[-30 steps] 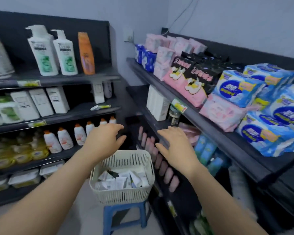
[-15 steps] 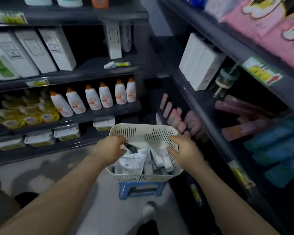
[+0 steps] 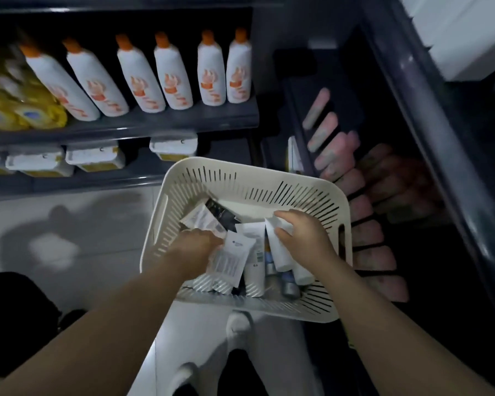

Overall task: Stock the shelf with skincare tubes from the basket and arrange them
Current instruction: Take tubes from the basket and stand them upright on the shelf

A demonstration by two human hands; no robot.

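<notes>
Dark shelving fills the view. The left shelf runs across the top, and the right shelf slants down the right side, deep in shadow. Between them lies pale tiled floor.

Dead centre sits the cream slotted basket, just beside the right shelf's lower tier. Up on the left shelf stands a row of white bottles with orange caps, with yellow packs beside them at the left. White-lidded tubs line the tier below. On the right, a line of pink tubes stands side by side along the low tier, right next to the basket's rim.

Now the action: both hands are down inside the basket! The skincare tubes lie in a loose heap on its bottom, mostly white, with one dark tube towards the far wall.

The right hand has its fingers curled round the crimped end of a white tube, a clear grasp, with the cap end pointing back towards the person. The left hand digs in at the left side, against a flat white tube with a barcode. That tube covers the fingertips, so I cannot tell whether this hand is clenched on it or only touching.
</notes>
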